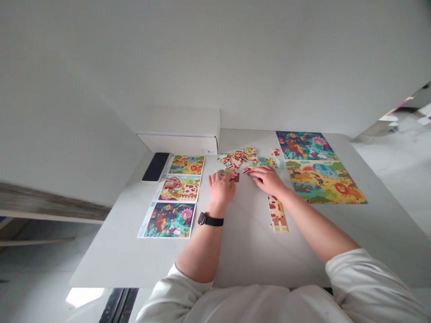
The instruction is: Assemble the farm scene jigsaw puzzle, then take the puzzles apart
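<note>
A loose heap of small, colourful jigsaw pieces (240,158) lies at the middle of the far table area. My left hand (220,189), with a black watch on its wrist, rests at the heap's near edge, fingers spread beside a brown piece (235,177). My right hand (266,180) reaches in from the right, its fingertips at a red and white piece (247,170). Whether that piece is gripped is hard to tell. Below my right hand lies a strip of joined cream and brown pieces (277,214). Two finished colourful puzzle pictures (319,166) lie to the right.
Three printed picture cards (178,188) lie in a column on the left of the white table (245,251). Behind them are a black phone (155,167) and a white box (180,135). A wall runs along the far side, and the table's edges drop to the floor.
</note>
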